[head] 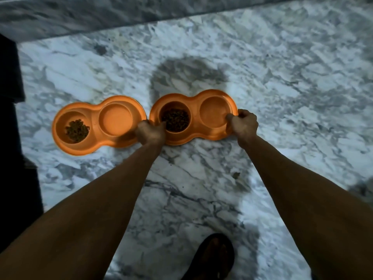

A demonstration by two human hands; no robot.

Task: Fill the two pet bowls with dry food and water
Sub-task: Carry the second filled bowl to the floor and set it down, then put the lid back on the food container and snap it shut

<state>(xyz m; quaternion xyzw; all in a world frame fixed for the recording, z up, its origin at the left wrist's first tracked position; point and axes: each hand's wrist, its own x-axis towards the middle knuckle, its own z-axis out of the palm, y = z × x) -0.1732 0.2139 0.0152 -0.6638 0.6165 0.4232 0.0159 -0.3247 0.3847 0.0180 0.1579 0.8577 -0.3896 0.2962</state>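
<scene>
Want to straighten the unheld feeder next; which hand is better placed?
Left, probably: the left hand grips the held feeder at the end beside the unheld feeder; the right hand holds its far end.

Marble floor [292, 81], white with grey veining, bearing a broad soft shadow [187, 73] at centre and a few small dark specks [235, 175] nearer the viewer. Raised ledge [101, 15] of the same veined stone, running across the far edge. Dark, indistinct block [12, 118] along the left border; dark sandal [214, 257] on a foot at the bottom edge.
</scene>
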